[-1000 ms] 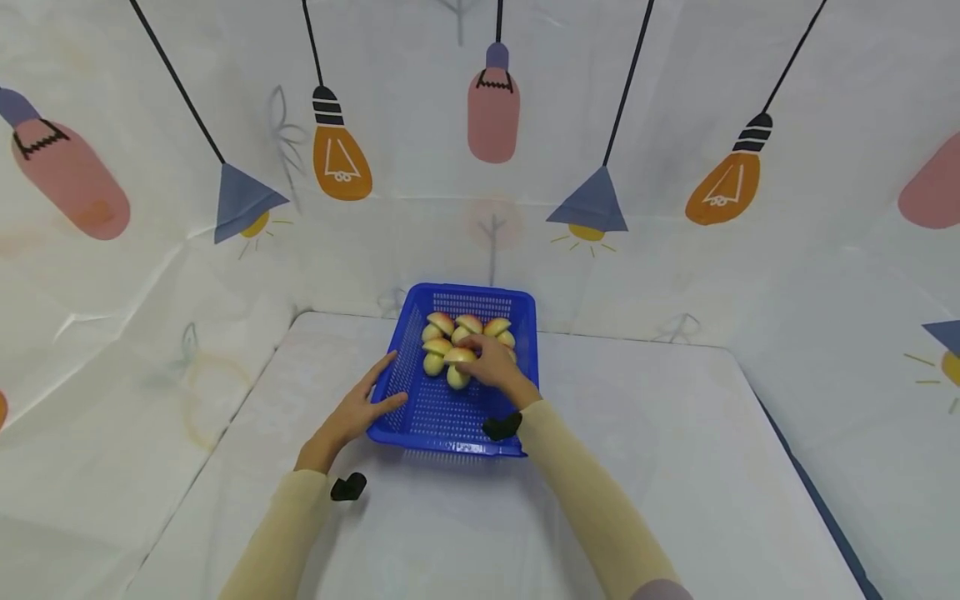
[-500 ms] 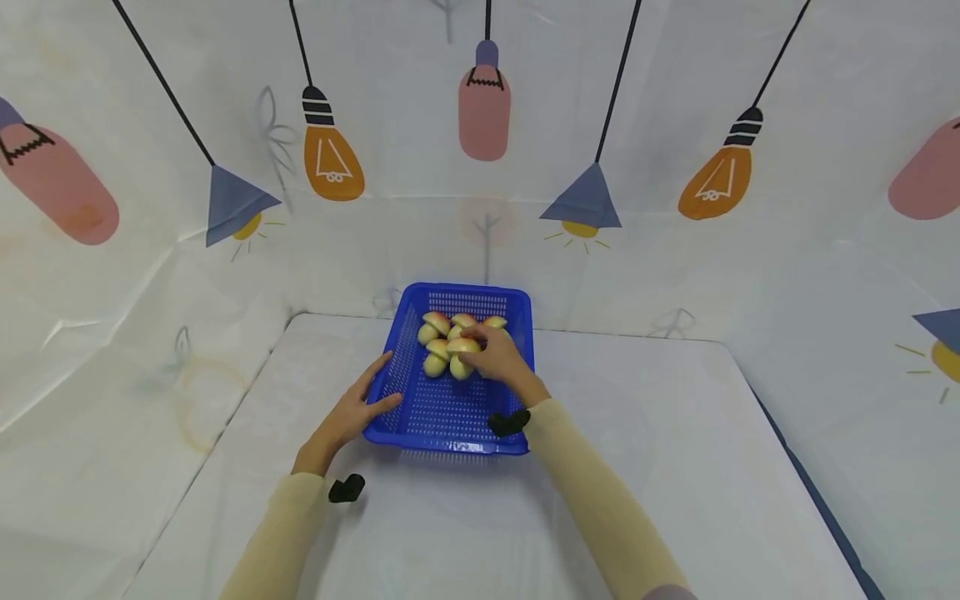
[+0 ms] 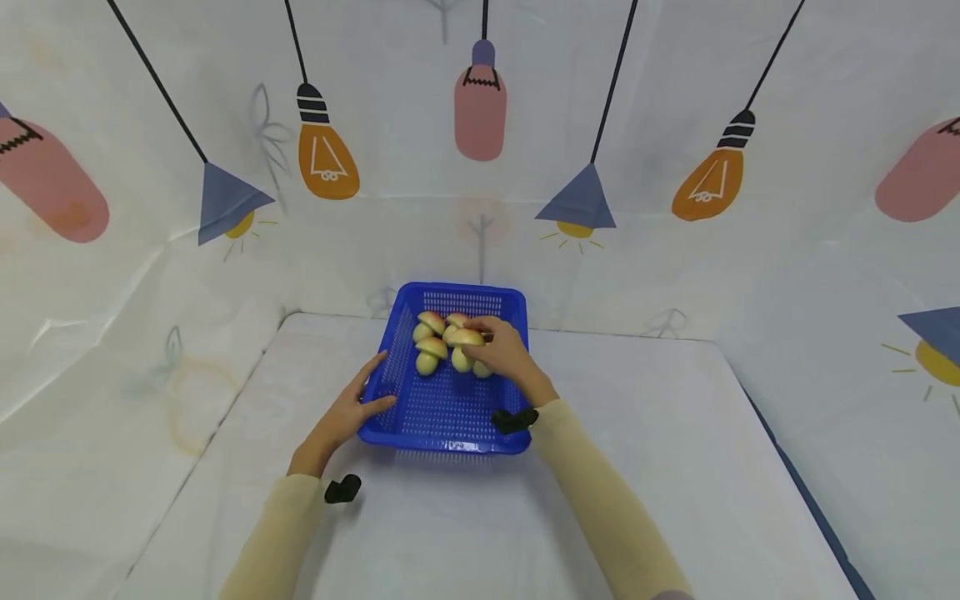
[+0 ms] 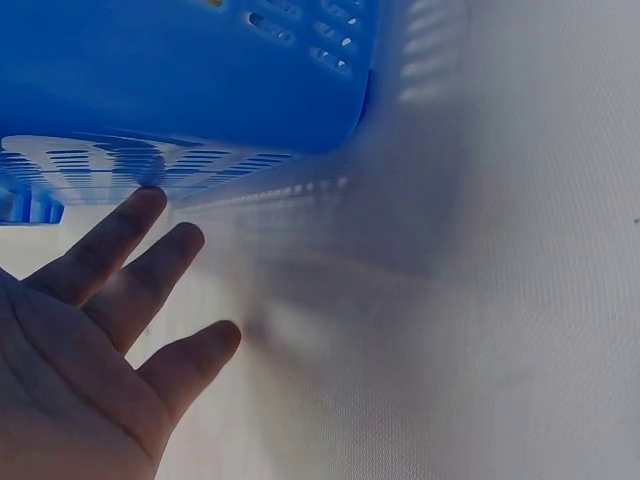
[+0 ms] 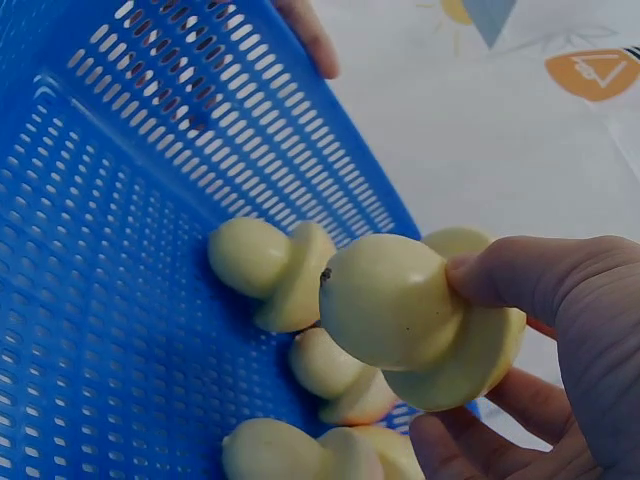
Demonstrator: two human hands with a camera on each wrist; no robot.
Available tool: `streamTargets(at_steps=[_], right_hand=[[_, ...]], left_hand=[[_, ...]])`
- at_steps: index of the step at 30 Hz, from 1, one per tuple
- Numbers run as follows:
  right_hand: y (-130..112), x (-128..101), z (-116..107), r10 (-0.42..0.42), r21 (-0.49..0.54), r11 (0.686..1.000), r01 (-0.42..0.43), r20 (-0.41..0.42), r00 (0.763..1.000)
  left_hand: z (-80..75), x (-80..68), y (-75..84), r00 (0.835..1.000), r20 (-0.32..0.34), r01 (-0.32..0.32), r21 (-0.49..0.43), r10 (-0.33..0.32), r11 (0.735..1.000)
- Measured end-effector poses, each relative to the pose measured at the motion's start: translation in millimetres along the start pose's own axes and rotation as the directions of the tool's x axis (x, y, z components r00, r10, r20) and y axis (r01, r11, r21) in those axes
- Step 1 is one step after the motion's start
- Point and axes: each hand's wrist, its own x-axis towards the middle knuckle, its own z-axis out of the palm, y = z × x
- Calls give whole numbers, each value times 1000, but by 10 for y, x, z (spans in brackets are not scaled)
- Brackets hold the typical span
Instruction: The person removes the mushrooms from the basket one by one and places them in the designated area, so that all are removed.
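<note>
A blue perforated plastic basket (image 3: 442, 417) holds several toy mushrooms with yellowish, red-tinged caps and pale round stems. My right hand (image 3: 506, 350) pinches one mushroom (image 5: 400, 305) between thumb and fingers, above the others at the basket's right half. Its round stem faces the right wrist camera. Beneath it, a mushroom (image 5: 265, 265) and others lie on their sides in the basket; in the head view the right hand hides part of the group. My left hand (image 3: 345, 417) is at the basket's left side, fingers spread straight along the outer wall, thumb over the rim.
The basket stands on a white-covered table (image 3: 637, 467), near its back edge. Behind it hangs a white sheet (image 3: 420, 242) printed with lamps and bulbs. A dark strap end (image 3: 342, 488) hangs by the left wrist, another (image 3: 514, 420) by the right.
The right hand, holding the mushroom, has moved up and slightly right, away from the mushroom beside it. The left hand stays at the basket's left side. The head view has shifted slightly.
</note>
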Motion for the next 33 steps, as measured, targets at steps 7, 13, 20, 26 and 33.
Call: streamTargets(at_steps=[7,13,20,26,33], right_hand=[[4,-71,-66,1,16,1000,-1,8,1000],[2,-159,-195,-28,35,999,30,-36,999],[47,-200,-339,-47,36,998,49,-74,996],[92,-235,-466,-32,37,999,36,-104,994],[201,-292,-620,9,56,998,-1,-133,991]], left_hand=[[3,7,-29,1000,13,-2,-14,2,1000],[59,35,-46,999,-10,-45,-48,45,998],[88,29,-71,998,-36,-59,-67,57,996],[77,26,-45,999,-30,-41,-99,38,994],[74,35,-23,999,-29,-48,-122,45,991]])
